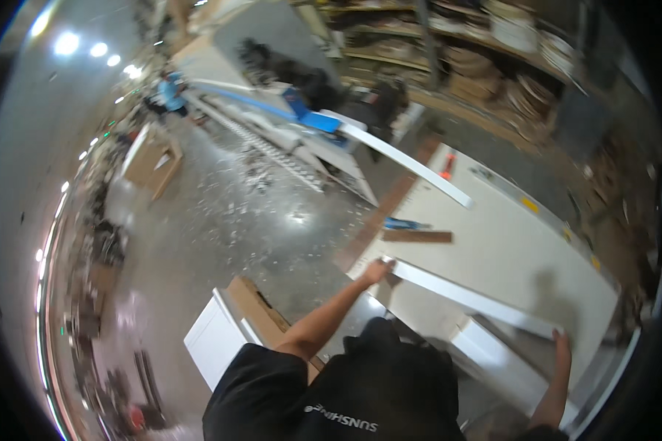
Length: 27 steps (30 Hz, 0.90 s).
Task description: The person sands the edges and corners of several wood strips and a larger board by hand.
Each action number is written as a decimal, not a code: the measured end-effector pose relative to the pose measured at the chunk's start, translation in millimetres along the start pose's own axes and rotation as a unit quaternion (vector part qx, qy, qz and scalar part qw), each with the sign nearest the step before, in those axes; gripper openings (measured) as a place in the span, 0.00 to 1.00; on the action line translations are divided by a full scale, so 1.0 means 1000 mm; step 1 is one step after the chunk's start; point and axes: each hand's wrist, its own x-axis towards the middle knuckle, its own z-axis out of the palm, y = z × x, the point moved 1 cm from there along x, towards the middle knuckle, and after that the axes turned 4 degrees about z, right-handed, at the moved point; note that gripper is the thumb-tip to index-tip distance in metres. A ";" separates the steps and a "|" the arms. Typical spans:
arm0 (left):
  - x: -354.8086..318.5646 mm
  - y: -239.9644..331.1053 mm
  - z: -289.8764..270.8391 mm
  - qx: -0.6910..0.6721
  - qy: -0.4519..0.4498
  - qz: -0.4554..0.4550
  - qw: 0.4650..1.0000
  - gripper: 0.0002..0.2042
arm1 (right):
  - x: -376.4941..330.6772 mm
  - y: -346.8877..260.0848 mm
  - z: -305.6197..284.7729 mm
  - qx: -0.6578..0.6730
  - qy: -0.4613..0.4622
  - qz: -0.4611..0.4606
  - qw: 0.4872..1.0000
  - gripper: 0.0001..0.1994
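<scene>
A long, narrow white board [478,300] spans the near side of a pale worktable, held at both ends. My left hand [377,270] is closed around its left end, by the table's left edge. At the other end, my right hand [561,344] grips the board with the fingers partly hidden. Beyond the board lie a flat brown strip [418,237] and a blue hand tool [404,223] on the pale worktable [507,250]. Another white strip [412,165] reaches from a machine's blue bed onto the table's far side.
White panels [493,353] are stacked close to my body below the board. At left stand a cardboard box [261,309] and a white panel [217,338]. A machine [287,103] stands ahead, shelves with rolls [471,73] far right. A person [171,95] is in the distance.
</scene>
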 end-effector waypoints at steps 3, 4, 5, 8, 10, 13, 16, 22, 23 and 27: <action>-0.007 0.029 0.010 -0.125 0.079 -0.113 0.983 0.27 | -0.018 -0.023 0.018 0.166 -0.114 -0.006 0.979 0.32; -0.009 0.031 0.006 -0.148 0.068 -0.102 0.981 0.28 | -0.022 -0.031 0.019 0.163 -0.115 0.003 0.980 0.33; -0.013 0.033 0.000 -0.148 0.074 -0.106 0.981 0.28 | -0.028 -0.034 0.016 0.160 -0.110 0.017 0.981 0.34; -0.015 0.046 -0.015 -0.175 0.035 -0.098 0.979 0.30 | -0.036 -0.031 0.009 0.154 -0.094 0.046 0.983 0.36; -0.015 0.054 -0.023 -0.170 0.022 -0.098 0.980 0.30 | -0.031 -0.020 0.005 0.247 -0.103 0.026 0.963 0.39; -0.014 0.054 -0.022 -0.195 0.013 -0.096 0.976 0.31 | -0.003 0.010 -0.002 0.252 -0.072 0.096 0.960 0.33; -0.008 0.063 -0.004 -0.173 0.054 -0.107 0.978 0.33 | 0.018 0.044 -0.027 0.108 -0.096 -0.013 0.989 0.43; -0.012 0.047 -0.001 -0.062 0.051 -0.128 0.989 0.30 | -0.013 0.045 0.006 0.287 -0.093 0.059 0.952 0.38; -0.017 0.048 -0.002 -0.022 0.040 -0.032 0.998 0.26 | -0.013 0.045 0.000 0.258 -0.092 0.084 0.958 0.40; -0.021 0.044 -0.014 -0.144 0.072 -0.097 0.982 0.34 | -0.019 0.022 0.022 0.270 -0.043 0.171 0.947 0.47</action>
